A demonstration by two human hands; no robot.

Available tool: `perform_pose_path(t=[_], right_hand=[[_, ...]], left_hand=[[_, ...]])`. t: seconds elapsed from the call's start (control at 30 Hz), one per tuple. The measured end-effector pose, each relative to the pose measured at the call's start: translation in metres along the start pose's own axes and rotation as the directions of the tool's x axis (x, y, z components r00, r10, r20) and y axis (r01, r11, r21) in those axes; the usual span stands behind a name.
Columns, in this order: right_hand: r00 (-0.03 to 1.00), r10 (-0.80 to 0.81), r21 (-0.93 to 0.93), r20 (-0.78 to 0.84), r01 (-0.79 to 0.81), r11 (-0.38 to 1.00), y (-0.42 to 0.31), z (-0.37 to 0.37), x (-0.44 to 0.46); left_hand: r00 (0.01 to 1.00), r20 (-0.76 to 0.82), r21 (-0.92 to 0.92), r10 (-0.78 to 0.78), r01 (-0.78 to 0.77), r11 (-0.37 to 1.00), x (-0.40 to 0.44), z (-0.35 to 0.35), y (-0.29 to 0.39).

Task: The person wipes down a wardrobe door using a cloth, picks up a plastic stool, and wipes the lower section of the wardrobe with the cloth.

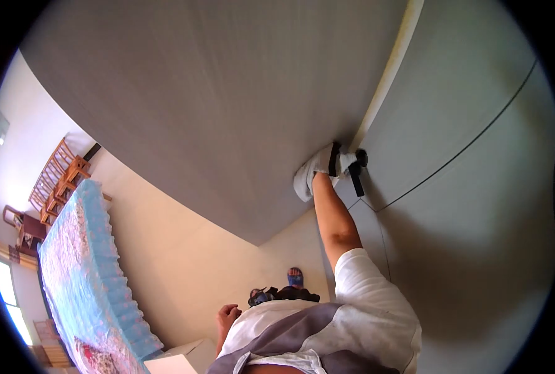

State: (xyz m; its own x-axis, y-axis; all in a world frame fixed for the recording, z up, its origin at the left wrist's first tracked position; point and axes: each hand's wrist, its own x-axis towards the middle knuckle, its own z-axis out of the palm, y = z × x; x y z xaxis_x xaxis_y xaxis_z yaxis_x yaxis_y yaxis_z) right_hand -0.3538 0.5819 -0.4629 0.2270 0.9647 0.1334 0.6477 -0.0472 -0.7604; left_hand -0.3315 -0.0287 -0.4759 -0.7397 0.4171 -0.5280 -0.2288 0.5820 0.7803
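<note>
- White cloth (303, 182) covers right hand (322, 164) by black handle (357, 177), near edge of grey door (227, 112); fingers hidden, cannot tell.
- Left hand (227, 316): fingers curled together.

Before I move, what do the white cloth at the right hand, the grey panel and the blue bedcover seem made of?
White cloth: probably soft fabric, matte, looking bunched. Grey panel: perhaps laminate or painted wood, satin, faintly streaked. Blue bedcover: likely thin synthetic fabric, slightly shiny, with ruffled edges.
</note>
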Motion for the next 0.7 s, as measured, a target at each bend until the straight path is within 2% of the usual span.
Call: perform_pose_path(t=[0.07, 0.17, 0.23, 0.27, 0.33, 0.43, 0.57, 0.63, 0.7], right_hand=[[0.987, 0.002, -0.126, 0.161, 0.019, 0.992, 0.004, 0.02, -0.032], [0.896, -0.119, -0.207, 0.428, 0.226, 0.952, -0.002, 0.042, -0.107], [0.784, -0.231, -0.152, 0.576, 0.381, 0.912, -0.01, 0.045, -0.16], [0.714, -0.284, -0.104, 0.64, 0.446, 0.889, -0.015, 0.043, -0.183], [0.546, -0.397, 0.026, 0.738, 0.564, 0.825, -0.025, 0.033, -0.222], [0.269, -0.528, 0.234, 0.805, 0.675, 0.7, -0.045, 0.008, -0.261], [-0.076, -0.597, 0.448, 0.798, 0.739, 0.504, -0.091, -0.067, -0.255], [-0.202, -0.59, 0.516, 0.782, 0.741, 0.43, -0.117, -0.117, -0.233], [-0.272, -0.555, 0.544, 0.786, 0.731, 0.412, -0.144, -0.172, -0.212]], left_hand=[[1.0, -0.028, 0.022, -0.013, 0.013, 1.0, -0.003, 0.004, -0.001], [0.998, -0.063, -0.004, -0.03, 0.03, 1.0, -0.006, 0.009, -0.001], [0.998, -0.053, 0.013, -0.037, 0.038, 0.999, -0.011, 0.014, 0.01], [0.997, -0.045, -0.035, -0.064, 0.063, 0.997, -0.016, 0.017, 0.024], [0.996, -0.039, -0.065, -0.077, 0.074, 0.995, -0.013, 0.021, 0.022], [0.996, -0.023, -0.102, -0.088, 0.085, 0.991, -0.012, 0.026, 0.029], [0.998, -0.021, -0.12, -0.053, 0.05, 0.992, -0.001, 0.033, 0.012], [0.998, -0.004, -0.116, -0.068, 0.067, 0.991, 0.0, 0.039, 0.003], [0.998, 0.018, -0.122, -0.059, 0.061, 0.991, 0.0, 0.042, 0.002]])
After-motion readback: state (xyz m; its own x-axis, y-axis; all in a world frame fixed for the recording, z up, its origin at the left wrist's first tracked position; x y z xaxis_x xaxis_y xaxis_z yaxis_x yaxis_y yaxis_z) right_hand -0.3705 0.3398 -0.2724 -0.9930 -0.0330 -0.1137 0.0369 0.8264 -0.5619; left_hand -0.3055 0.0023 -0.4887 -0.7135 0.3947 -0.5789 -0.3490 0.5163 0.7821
